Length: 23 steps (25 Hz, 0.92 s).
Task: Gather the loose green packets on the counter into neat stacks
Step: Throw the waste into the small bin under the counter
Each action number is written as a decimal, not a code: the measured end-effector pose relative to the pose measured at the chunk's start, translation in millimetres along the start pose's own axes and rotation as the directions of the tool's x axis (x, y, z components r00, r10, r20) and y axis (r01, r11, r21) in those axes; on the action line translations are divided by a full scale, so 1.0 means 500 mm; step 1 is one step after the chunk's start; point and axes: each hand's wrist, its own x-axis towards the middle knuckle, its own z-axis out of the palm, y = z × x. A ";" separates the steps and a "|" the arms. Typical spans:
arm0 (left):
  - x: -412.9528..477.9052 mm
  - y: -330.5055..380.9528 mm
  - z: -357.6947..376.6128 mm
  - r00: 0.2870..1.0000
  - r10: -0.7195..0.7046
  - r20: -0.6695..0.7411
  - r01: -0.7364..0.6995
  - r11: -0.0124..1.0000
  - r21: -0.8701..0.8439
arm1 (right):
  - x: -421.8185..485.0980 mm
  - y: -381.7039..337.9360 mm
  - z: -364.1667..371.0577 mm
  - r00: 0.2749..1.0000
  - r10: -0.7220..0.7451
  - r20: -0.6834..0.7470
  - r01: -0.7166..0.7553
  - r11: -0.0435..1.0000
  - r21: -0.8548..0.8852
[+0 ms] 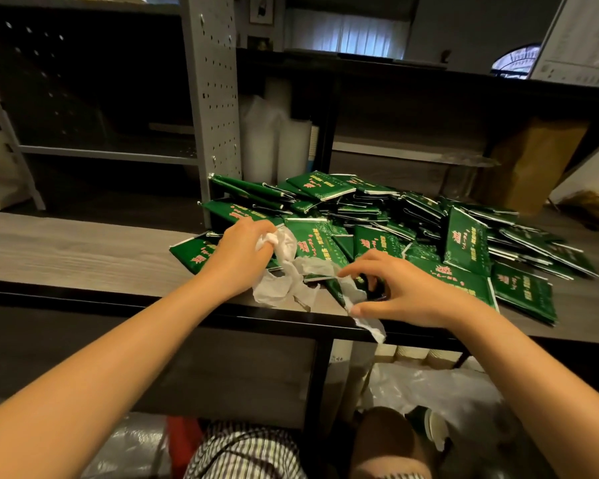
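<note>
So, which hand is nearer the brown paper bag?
Right. The right hand is left of and in front of the brown paper bag; the left hand, gripping crumpled white paper, is farther left.

Both arms outstretched, left hand (239,252) clutching white wrapper (284,288), right hand (407,293) pinching it

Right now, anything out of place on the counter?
A crumpled white tissue sits among the green packets, held in the left hand and right hand, one end hanging over the counter edge. Packets lie jumbled.
</note>
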 end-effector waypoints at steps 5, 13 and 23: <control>-0.022 0.017 -0.012 0.997 0.011 0.078 -0.007 0.999 -0.048 | 0.007 0.008 0.019 0.995 -0.001 -0.102 -0.003 0.999 -0.035; -0.075 -0.006 -0.070 0.997 0.077 -0.016 -0.078 0.992 -0.100 | 0.059 -0.075 -0.002 0.956 -0.075 -0.284 0.115 0.986 0.124; -0.328 -0.162 -0.226 0.981 -0.145 -0.129 0.138 0.988 -0.062 | 0.183 -0.410 0.173 0.934 -0.343 -0.103 0.358 0.889 0.285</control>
